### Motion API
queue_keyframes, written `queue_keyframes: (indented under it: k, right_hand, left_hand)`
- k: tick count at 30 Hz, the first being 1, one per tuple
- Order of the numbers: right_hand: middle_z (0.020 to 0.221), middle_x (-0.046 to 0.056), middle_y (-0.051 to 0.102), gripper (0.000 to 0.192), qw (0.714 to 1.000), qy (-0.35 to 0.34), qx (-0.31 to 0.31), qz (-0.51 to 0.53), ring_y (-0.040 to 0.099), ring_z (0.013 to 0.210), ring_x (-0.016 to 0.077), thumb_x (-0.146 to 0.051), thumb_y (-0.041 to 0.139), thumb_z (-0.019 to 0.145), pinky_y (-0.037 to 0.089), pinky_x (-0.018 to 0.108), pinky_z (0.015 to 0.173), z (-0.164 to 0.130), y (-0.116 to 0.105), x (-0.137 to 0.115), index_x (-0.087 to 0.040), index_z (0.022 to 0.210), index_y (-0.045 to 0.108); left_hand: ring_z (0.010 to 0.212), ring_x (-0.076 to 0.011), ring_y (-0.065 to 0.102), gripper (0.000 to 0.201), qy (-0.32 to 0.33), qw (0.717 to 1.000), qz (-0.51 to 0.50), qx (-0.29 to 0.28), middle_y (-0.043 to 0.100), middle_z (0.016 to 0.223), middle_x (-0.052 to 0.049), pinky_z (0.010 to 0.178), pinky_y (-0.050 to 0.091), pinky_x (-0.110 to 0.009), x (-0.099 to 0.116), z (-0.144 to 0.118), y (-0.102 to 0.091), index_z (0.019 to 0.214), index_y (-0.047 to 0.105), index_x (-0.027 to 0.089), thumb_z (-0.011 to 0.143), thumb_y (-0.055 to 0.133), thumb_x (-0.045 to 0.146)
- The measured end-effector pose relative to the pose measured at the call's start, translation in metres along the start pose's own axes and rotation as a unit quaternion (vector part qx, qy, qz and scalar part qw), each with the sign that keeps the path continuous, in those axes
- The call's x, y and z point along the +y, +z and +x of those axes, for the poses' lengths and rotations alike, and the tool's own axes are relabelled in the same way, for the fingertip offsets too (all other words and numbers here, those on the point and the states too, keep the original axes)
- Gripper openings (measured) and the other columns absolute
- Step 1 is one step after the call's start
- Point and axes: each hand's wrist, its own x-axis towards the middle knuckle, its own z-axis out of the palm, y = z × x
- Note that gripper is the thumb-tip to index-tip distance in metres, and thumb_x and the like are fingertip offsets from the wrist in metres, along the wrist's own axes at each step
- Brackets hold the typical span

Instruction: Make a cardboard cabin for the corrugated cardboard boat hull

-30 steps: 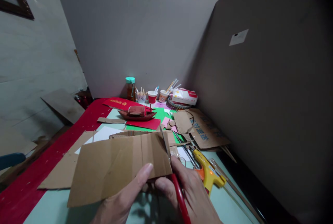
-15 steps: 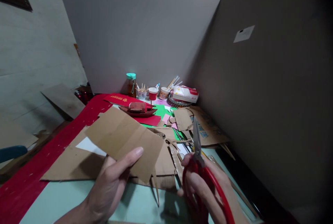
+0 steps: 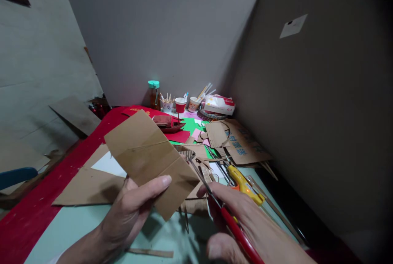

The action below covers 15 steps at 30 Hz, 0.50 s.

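1. The left hand (image 3: 132, 210) is closed on a cardboard piece (image 3: 147, 157) — thumb laid flat across its near face, the other fingers hidden behind it.
2. The cardboard is lifted off the desk (image 3: 76, 231) and tilted, one corner pointing down toward the near edge, creases running across its face.
3. The right hand (image 3: 245, 227) is wrapped around the red handles of the scissors (image 3: 215, 198), forefinger stretched along the top; the thumb shows blurred at the bottom of the view.
4. The scissors point up and to the left, with the blade tip just beside the right edge of the cardboard — whether it touches cannot be told, nor how far the blades are parted.
5. A yellow glue gun (image 3: 244, 184) lies on the desk just behind the right hand.
6. A larger cardboard sheet (image 3: 86, 186) lies flat under the raised piece, with more scraps (image 3: 215, 135) beyond.
7. At the far end of the desk stand a model boat (image 3: 167, 122), a jar (image 3: 153, 94) with a green lid, and a red cup (image 3: 180, 104).
8. A thin cardboard strip (image 3: 150, 252) lies on the desk near the left wrist.
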Motion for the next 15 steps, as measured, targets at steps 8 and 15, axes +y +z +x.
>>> queue_keyframes:
  k: [8, 15]
  right_hand:
    - [0.124, 0.007, 0.074, 0.053, 0.997, -0.026, -0.041, 0.062, 0.073, 0.105, 0.0298, -0.068, 0.065, 0.083, 0.063, 0.036, 0.079, 0.016, 0.007, -0.017, -0.034, 0.125, 0.069]
    - [0.120, 0.013, 0.075, 0.064, 0.999, 0.008, -0.043, 0.024, 0.072, 0.107, 0.0367, -0.074, 0.066, 0.078, 0.063, 0.048, 0.084, 0.009, 0.009, -0.003, -0.027, 0.121, 0.070]
  left_hand:
    - [0.111, -0.0355, 0.072, 0.063, 0.003, 1.000, -0.007, 0.005, 0.080, 0.114, -0.009, 0.092, 0.062, -0.043, 0.000, 0.001, 0.001, 0.134, 0.065, 0.021, 0.073, 0.079, 0.016]
    - [0.110, -0.0344, 0.072, 0.068, 0.007, 1.000, 0.001, -0.002, 0.079, 0.115, -0.009, 0.090, 0.062, -0.040, -0.001, 0.002, 0.000, 0.138, 0.061, 0.021, 0.073, 0.080, 0.015]
